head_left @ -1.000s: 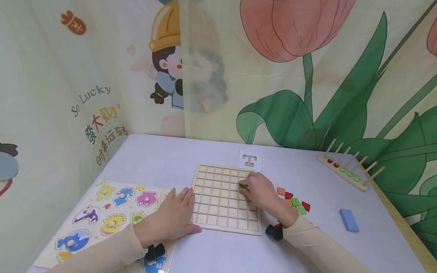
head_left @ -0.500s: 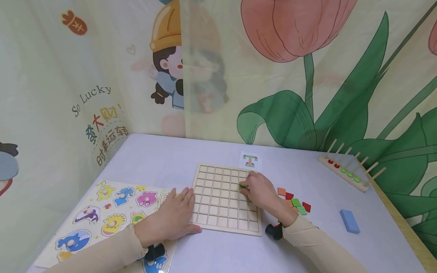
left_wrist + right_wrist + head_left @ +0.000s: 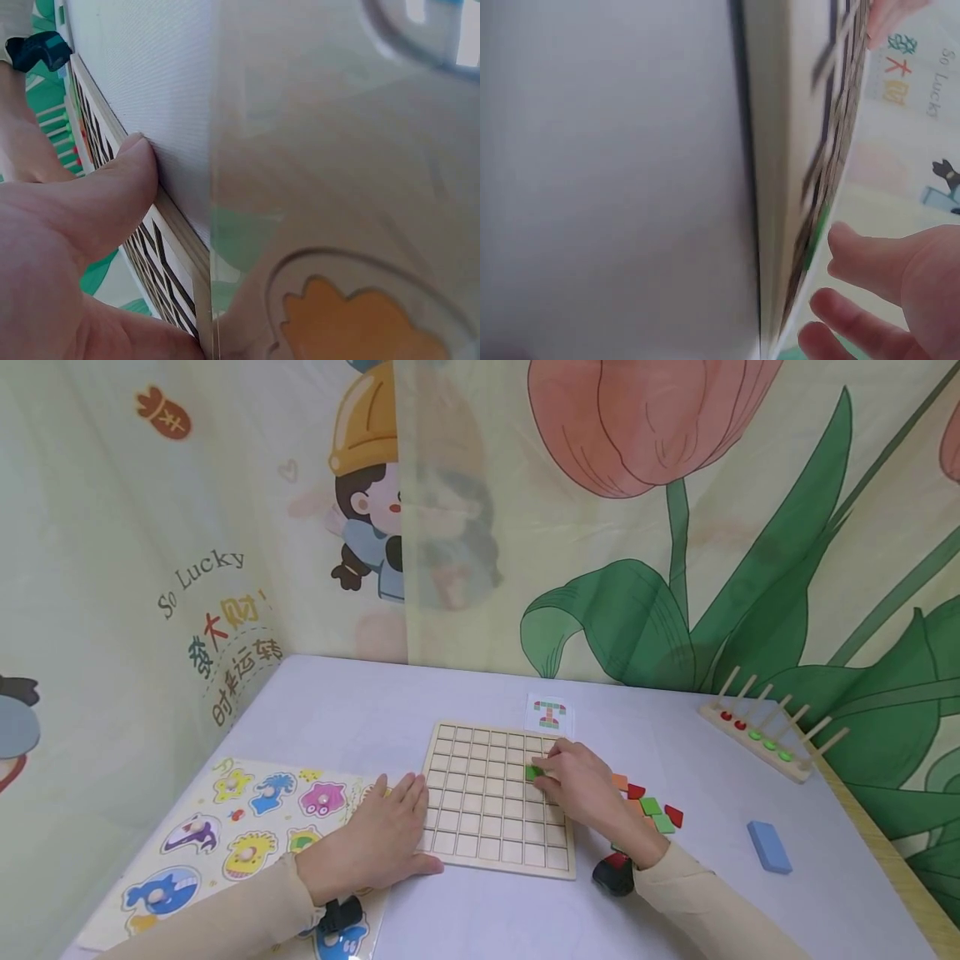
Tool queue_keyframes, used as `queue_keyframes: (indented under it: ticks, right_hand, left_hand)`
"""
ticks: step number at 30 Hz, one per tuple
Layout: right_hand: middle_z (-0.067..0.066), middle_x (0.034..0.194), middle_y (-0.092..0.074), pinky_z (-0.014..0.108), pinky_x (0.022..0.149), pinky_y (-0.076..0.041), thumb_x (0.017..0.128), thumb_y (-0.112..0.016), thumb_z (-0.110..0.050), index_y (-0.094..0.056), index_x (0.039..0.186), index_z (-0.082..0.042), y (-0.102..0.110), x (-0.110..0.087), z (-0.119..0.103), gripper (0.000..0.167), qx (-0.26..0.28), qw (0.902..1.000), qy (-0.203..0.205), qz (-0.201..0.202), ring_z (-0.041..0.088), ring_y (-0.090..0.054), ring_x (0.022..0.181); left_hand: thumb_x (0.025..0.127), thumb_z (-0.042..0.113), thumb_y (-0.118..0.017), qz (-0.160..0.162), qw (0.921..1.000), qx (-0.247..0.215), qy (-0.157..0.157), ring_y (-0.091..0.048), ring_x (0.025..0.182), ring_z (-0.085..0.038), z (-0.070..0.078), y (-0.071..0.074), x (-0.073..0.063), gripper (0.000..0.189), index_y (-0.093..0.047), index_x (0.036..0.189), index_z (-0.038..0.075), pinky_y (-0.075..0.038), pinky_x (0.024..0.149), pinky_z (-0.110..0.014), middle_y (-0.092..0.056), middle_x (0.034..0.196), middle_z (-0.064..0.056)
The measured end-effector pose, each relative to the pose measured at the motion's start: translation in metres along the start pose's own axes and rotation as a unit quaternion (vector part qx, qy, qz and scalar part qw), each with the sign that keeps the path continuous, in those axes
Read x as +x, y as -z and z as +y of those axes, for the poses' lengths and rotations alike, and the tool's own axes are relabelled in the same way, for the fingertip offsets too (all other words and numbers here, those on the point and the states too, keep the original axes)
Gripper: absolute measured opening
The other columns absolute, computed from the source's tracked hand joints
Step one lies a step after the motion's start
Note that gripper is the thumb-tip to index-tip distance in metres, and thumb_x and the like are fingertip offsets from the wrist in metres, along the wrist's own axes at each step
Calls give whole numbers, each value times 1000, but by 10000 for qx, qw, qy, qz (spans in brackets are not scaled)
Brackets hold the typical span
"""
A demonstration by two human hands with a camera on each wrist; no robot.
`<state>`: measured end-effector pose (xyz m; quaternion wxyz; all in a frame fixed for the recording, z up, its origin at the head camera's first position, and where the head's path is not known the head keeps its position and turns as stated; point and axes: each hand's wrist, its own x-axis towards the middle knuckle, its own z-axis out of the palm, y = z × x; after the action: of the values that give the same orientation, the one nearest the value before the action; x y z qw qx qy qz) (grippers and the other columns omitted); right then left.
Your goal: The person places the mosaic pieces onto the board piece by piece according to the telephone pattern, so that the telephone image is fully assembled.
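Note:
My left hand [image 3: 375,839] lies with straight fingers along the left edge of the wooden grid board [image 3: 468,814]; in the left wrist view its thumb [image 3: 120,184] touches the board's rim. Over the right part of the board is my right hand [image 3: 577,785], its fingertips close beside a green tile [image 3: 533,772] set in one of the squares. In the right wrist view the thumb [image 3: 877,255] and fingers are spread apart, and the green tile [image 3: 817,236] sits in the grid clear of them. The right hand covers several squares.
Loose orange, red and green tiles [image 3: 649,806] lie right of the board. Behind it is a pattern card [image 3: 551,713]. An animal knob puzzle [image 3: 210,802] lies left, partly under the left arm. A blue block [image 3: 768,846] and a peg stand [image 3: 753,739] are at right.
My right hand has let go of the green tile and shifted slightly right, so more of the tile shows on the board. The left hand has stayed in place.

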<state>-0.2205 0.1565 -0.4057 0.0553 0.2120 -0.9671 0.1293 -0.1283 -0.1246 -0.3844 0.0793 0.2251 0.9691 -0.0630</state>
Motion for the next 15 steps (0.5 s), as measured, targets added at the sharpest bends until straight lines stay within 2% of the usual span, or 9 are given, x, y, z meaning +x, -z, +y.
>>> queue_keyframes:
  ticks: [9,15]
  right_hand:
    - [8,105,-70,30,69,-49,90,-79,-20,-76,124,-10,20,-19,28,35,26,9988,-443,208,23,-62,92]
    - [12,102,-70,29,64,-49,88,-81,-20,-76,122,-6,27,-34,50,37,28,9961,-816,324,22,-60,85]
  left_hand:
    - [91,69,-60,-40,10000,-32,9,-37,153,-35,0,1,0,97,-45,150,-5,-32,122,-60,-41,161,-23]
    - [91,69,-60,-58,10000,-80,8,-37,153,-35,0,1,0,96,-45,151,-5,-31,122,-60,-41,161,-23]
